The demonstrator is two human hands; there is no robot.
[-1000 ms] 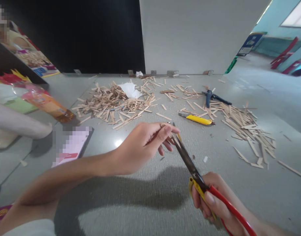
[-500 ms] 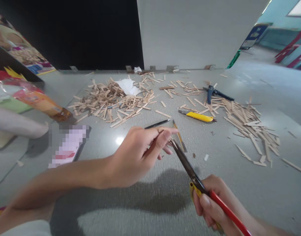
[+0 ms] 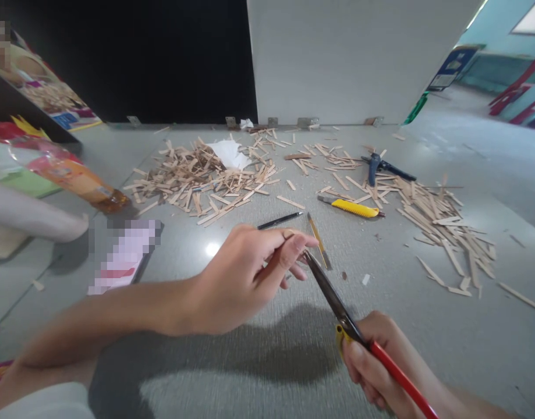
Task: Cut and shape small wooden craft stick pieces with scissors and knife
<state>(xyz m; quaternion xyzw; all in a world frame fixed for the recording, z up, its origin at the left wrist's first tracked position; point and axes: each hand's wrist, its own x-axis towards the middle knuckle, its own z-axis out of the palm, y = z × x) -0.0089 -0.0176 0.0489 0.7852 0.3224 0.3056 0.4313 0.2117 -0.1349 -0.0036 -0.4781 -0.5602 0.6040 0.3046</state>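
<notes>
My left hand [image 3: 245, 273] is closed in a pinch in the middle of the view. Whatever sits between thumb and forefinger is mostly hidden. My right hand [image 3: 381, 366], at the lower right, grips metal shears [image 3: 332, 294] with dark blades and red and yellow handles. The blades look nearly closed, and their tips reach the left fingertips. Just beyond the fingers lie a black pen [image 3: 280, 220] and a thin yellowish stick-like tool [image 3: 318, 240]. A yellow utility knife [image 3: 354, 208] lies farther right.
Heaps of thin wooden sticks [image 3: 184, 180] lie left and right, with white tissue [image 3: 230, 154] on one. Dark-handled cutters [image 3: 374, 169] rest behind the knife. At left are an orange-labelled bottle [image 3: 84, 180], a pinkish blurred packet [image 3: 127, 253] and another person's limb [image 3: 40, 215]. A panel [image 3: 337, 64] stands behind.
The shears' blades have come closer together at the left fingertips. Both hands keep nearly the same place, and the view has shifted very slightly.
</notes>
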